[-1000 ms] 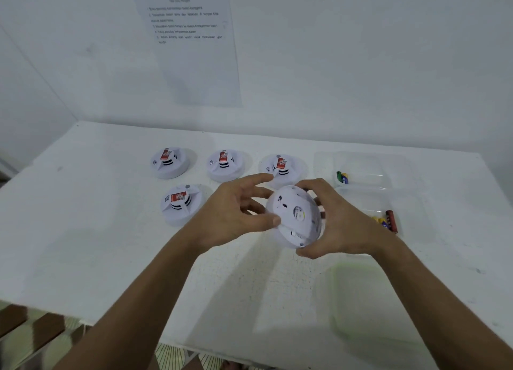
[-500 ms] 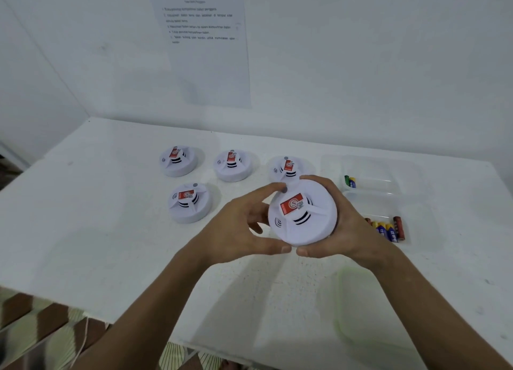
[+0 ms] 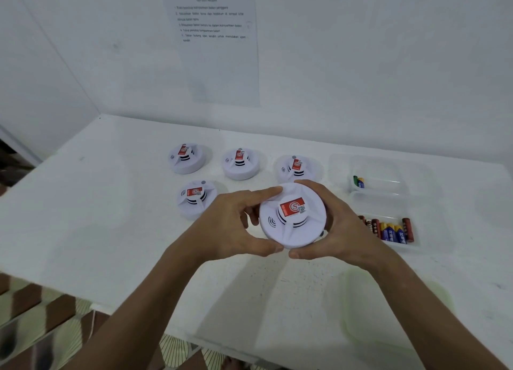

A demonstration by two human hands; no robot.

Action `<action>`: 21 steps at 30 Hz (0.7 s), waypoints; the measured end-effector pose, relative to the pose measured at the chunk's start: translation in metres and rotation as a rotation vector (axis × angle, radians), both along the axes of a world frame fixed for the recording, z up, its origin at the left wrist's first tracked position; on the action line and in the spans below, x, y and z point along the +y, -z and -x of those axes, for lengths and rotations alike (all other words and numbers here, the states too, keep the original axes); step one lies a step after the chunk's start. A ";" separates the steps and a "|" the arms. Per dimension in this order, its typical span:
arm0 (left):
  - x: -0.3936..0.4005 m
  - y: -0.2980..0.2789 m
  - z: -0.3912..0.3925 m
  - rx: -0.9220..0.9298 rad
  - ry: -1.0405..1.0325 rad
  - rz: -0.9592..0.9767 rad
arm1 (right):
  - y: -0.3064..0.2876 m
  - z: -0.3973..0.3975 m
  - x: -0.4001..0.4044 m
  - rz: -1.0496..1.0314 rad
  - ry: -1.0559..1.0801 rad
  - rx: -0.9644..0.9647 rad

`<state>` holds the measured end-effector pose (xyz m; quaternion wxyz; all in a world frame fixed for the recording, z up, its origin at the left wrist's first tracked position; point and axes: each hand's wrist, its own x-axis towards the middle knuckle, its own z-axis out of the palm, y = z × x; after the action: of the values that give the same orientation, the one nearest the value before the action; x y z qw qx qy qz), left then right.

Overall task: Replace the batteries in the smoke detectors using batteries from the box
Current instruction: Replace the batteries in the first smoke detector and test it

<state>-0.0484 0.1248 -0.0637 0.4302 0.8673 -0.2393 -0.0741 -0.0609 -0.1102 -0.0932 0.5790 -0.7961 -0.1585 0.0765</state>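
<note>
While four other detectors (image 3: 241, 163) rest on the table (image 3: 83, 217), the left hand (image 3: 233, 225) and right hand (image 3: 341, 231) grip the smoke detector (image 3: 293, 215) (red label up) by its rim.

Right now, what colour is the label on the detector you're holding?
Red with a white logo, on the held smoke detector; the head view shows it clearly.

Four detectors (image 3: 238, 163) left of battery box (image 3: 388, 200)
</note>
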 end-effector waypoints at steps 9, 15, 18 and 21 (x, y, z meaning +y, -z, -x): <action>0.012 0.003 -0.004 -0.014 0.013 -0.027 | 0.002 0.002 0.012 -0.002 0.015 -0.010; 0.016 0.003 -0.005 -0.013 0.026 -0.031 | 0.003 0.004 0.018 0.010 0.029 -0.001; 0.019 0.001 -0.004 -0.011 0.032 -0.034 | 0.004 0.004 0.021 0.017 0.037 0.000; 0.020 -0.002 -0.003 -0.009 0.038 -0.031 | 0.002 0.005 0.024 0.023 0.050 -0.006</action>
<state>-0.0450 0.1452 -0.0618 0.4141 0.8694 -0.2566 -0.0822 -0.0660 -0.0866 -0.0954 0.5712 -0.8066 -0.1394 0.0615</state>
